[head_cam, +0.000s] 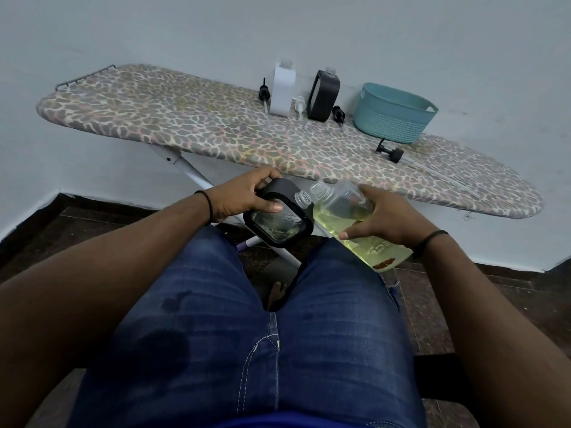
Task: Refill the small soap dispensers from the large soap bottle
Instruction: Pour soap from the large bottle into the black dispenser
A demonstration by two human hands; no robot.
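Observation:
My left hand (244,196) grips a small black-framed clear soap dispenser (279,225), tilted over my lap with its open neck pointing right. My right hand (386,220) holds the large clear soap bottle (349,217) of yellow liquid, tipped to the left so its open mouth sits just beside the dispenser's neck. On the ironing board (200,118) stand a white dispenser (282,89) and a second black dispenser (323,95), both without pumps. Loose pump heads lie near them: a black pump (264,93), a white pump (299,105), another black pump (338,114).
A teal plastic basket (392,114) stands at the board's right, with a black cap and pump (391,152) lying in front of it. The board's white legs (197,174) run down behind my hands. My knees in blue jeans fill the foreground.

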